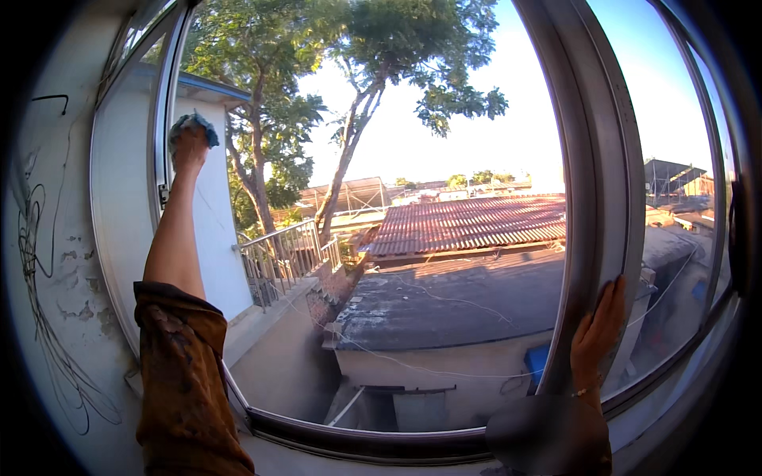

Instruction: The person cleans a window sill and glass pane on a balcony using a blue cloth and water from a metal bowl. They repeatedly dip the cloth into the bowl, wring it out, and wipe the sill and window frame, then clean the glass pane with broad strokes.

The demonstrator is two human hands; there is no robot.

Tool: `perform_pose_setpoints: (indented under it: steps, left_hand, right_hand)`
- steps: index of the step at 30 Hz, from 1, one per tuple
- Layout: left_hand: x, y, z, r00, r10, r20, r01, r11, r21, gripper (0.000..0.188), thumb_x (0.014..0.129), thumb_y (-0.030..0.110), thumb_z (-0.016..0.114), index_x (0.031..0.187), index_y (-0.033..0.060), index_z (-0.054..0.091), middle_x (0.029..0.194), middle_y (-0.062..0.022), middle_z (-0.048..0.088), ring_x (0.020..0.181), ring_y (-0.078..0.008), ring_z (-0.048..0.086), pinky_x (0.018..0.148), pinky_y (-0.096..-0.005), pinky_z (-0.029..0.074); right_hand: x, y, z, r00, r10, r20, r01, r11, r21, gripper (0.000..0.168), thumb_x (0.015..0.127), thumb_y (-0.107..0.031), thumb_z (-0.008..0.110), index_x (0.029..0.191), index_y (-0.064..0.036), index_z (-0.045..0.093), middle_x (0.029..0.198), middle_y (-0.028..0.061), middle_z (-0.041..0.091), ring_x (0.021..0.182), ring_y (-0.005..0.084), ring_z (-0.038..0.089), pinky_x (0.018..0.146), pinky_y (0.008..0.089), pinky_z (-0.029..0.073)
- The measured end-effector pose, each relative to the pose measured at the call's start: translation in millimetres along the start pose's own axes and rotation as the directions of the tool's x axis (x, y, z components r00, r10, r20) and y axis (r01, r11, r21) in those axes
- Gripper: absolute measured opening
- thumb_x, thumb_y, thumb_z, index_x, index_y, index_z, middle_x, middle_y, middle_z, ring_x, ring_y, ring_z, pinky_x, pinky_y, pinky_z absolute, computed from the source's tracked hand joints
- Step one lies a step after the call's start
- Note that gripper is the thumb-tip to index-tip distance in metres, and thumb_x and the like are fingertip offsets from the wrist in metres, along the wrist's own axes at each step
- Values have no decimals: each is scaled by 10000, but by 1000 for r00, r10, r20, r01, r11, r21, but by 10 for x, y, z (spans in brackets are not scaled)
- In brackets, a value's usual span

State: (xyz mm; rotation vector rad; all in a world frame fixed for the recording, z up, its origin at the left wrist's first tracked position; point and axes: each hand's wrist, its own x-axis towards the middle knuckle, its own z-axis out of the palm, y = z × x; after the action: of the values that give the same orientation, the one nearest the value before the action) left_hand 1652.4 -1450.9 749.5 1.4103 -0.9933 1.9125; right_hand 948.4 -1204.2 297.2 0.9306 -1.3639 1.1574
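My left hand (190, 149) is raised at the upper left, gripping a crumpled blue-green cloth (203, 128) against the window pane beside the metal sash frame (164, 107). A small latch (164, 193) sits on that frame, just below the hand. At the lower right, my right hand (598, 327) lies with its fingers extended against the wide vertical window frame (607, 178) and holds nothing. A bracelet circles the right wrist. Below and between the arms runs the bottom window rail (369, 443).
A bundle of loose wires (33, 256) hangs on the peeling wall (77, 297) at the left. Beyond the window are trees, a metal railing (286, 256), a flat dark roof (440, 303) and a red corrugated roof (470, 223). A blurred round patch covers part of the lower right.
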Motion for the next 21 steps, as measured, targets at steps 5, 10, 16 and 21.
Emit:
perform_pose_setpoints:
  steps: [5,10,16,21]
  left_hand:
    - [281,588,-397,900,41,-434,-16,998,61,146,868,159,496,1006,115,508,893,-141,497,770,-305,579,618,-420,505]
    - [1029,1812,-2094,932,18,-362,-169,905,-391,219,885,240,489,1073,130,516,1004,-131,531,877,-347,568,731,-511,485]
    - [1099,3361,-3793,863,164,-477,-430,734,-526,567,911,515,434,1407,257,342,1363,-115,445,1258,-378,409,989,-695,236]
    - [871,3619,-4151,808,255,-531,-566,584,-581,530,931,448,446,1393,202,360,1374,-67,452,1281,-317,403,1086,-538,239]
  right_hand:
    - [30,-178,71,996,37,76,-43,996,77,532,881,-70,419,1388,52,315,1469,236,267,1362,370,278,1114,462,236]
    - [29,-180,10,996,39,85,-46,996,79,506,892,-96,441,1367,54,347,1456,257,281,1366,369,275,1106,476,241]
    - [31,-111,-32,994,50,93,-57,996,74,451,912,-108,430,1333,51,402,1429,265,330,1339,371,333,1095,472,259]
    - [36,-136,-15,998,42,40,-45,995,91,427,923,-118,424,1319,39,431,1397,268,380,1317,369,372,1088,472,269]
